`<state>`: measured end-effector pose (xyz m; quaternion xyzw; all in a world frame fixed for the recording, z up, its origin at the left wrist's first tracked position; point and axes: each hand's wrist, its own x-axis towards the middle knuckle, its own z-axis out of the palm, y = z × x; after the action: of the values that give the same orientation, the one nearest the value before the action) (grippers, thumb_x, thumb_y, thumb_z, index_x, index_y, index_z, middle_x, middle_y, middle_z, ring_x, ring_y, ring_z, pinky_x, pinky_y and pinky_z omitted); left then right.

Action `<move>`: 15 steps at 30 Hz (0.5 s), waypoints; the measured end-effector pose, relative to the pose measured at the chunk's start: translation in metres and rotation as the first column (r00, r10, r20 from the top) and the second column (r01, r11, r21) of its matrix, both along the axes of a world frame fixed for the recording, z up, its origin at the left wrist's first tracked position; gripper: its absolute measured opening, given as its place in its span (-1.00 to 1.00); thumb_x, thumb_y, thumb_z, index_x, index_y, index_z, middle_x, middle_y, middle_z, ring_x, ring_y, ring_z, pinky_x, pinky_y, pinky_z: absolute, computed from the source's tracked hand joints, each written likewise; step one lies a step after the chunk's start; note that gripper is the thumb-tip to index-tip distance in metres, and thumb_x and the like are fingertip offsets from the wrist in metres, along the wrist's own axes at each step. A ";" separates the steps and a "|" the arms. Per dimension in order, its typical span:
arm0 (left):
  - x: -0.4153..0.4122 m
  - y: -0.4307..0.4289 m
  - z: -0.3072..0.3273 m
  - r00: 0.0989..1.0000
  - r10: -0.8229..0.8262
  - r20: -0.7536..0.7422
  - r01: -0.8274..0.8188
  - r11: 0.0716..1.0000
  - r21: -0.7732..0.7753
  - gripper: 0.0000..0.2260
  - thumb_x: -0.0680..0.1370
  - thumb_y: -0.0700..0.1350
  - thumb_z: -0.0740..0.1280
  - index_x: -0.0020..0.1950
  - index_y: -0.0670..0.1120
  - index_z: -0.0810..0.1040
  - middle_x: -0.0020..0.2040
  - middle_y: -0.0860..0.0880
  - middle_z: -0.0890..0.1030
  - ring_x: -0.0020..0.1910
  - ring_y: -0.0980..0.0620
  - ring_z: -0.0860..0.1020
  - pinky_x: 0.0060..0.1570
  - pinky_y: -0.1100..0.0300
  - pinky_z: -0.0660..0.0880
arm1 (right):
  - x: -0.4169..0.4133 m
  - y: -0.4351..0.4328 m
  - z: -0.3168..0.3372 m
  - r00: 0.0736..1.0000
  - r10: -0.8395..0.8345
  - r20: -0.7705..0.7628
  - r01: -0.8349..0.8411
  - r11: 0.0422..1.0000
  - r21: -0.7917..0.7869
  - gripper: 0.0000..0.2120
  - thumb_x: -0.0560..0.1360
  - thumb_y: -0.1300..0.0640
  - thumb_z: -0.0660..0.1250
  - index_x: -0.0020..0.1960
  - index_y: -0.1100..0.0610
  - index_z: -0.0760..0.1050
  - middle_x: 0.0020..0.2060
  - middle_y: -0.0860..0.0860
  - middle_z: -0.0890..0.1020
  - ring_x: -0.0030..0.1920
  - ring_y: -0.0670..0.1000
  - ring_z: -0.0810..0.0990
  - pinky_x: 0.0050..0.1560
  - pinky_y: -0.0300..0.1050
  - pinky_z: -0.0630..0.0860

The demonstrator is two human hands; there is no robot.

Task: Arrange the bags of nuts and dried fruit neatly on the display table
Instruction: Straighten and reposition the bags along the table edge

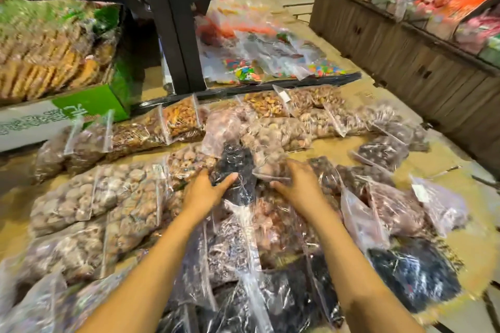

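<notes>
Many clear plastic bags of nuts and dried fruit lie across the cardboard-covered display table [332, 146]. In the middle a bag of dark dried fruit [238, 162] stands up from the pile. My left hand [207, 189] grips its left side, thumb across the front. My right hand [297, 184] lies on a bag of pale brown nuts [270, 167] just to the right, fingers curled over its edge. Bags of light round nuts [89, 203] sit in rows at the left. Dark fruit bags [411, 273] lie at the near right.
A black metal shelf post [173, 21] rises behind the table. Bags of coloured candy [246, 70] lie beyond it. Green-and-white cartons with biscuits [54, 67] stand at the left. A wooden display bin [405, 57] full of packets runs along the right.
</notes>
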<state>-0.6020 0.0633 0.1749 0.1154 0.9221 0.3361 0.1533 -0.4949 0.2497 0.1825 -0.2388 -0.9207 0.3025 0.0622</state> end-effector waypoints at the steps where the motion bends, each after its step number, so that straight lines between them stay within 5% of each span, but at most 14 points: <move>1: -0.001 0.001 -0.004 1.000 0.018 -0.018 -0.018 1.000 -0.021 -0.14 0.27 0.54 0.16 0.29 -0.09 0.42 -0.03 -0.11 0.64 -0.02 -0.13 0.60 -0.06 0.04 0.53 | -0.003 0.002 -0.003 1.000 0.025 0.007 -0.026 0.999 0.029 -0.53 0.43 0.10 0.44 0.29 0.11 0.41 0.18 0.07 0.56 0.20 0.12 0.48 0.15 -0.03 0.43; 4: -0.004 0.003 -0.018 0.995 0.055 -0.082 -0.058 0.998 -0.025 -0.02 0.19 0.63 0.02 0.28 -0.08 0.48 -0.15 -0.11 0.66 -0.16 -0.11 0.62 -0.16 0.02 0.57 | -0.008 0.005 -0.010 0.998 0.049 -0.050 -0.042 0.990 0.135 -0.72 0.43 0.14 0.43 0.12 0.11 0.49 0.04 0.04 0.61 0.10 0.10 0.53 0.08 -0.02 0.48; 6: -0.005 0.003 -0.023 0.991 0.065 -0.114 -0.070 0.997 -0.035 -0.13 0.26 0.58 0.06 0.22 -0.07 0.51 -0.20 -0.13 0.66 -0.20 -0.13 0.62 -0.18 0.02 0.57 | -0.008 0.003 -0.013 0.991 0.065 -0.116 -0.040 0.979 0.202 -0.88 0.47 0.15 0.38 -0.01 0.12 0.53 -0.06 0.02 0.63 0.01 0.08 0.56 0.02 -0.03 0.49; 11: -0.003 0.002 -0.025 0.988 0.114 -0.106 -0.107 0.992 0.069 -0.43 0.30 0.49 0.12 -0.29 -0.03 0.46 -0.48 0.00 0.49 -0.46 -0.06 0.47 -0.42 0.17 0.37 | -0.008 0.007 -0.011 0.986 0.067 -0.150 -0.031 0.972 0.231 -0.88 0.53 0.15 0.31 -0.13 0.17 0.57 -0.31 0.04 0.61 -0.33 0.00 0.46 -0.33 -0.17 0.32; 15: -0.002 -0.003 -0.021 0.994 0.071 -0.085 -0.056 0.984 0.167 -0.44 0.39 0.38 0.22 -0.08 -0.11 0.59 -0.50 -0.13 0.48 -0.52 0.00 0.37 -0.46 0.14 0.33 | -0.013 -0.002 0.017 0.950 -0.073 -0.303 0.086 0.996 0.031 -0.93 0.54 0.16 0.30 -0.09 0.13 0.55 -0.29 0.01 0.61 -0.36 -0.02 0.51 -0.39 -0.21 0.32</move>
<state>-0.6035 0.0601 0.1538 0.1130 0.9005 0.4101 0.0905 -0.5082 0.2481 0.1995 -0.2253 -0.8965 0.3122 0.2192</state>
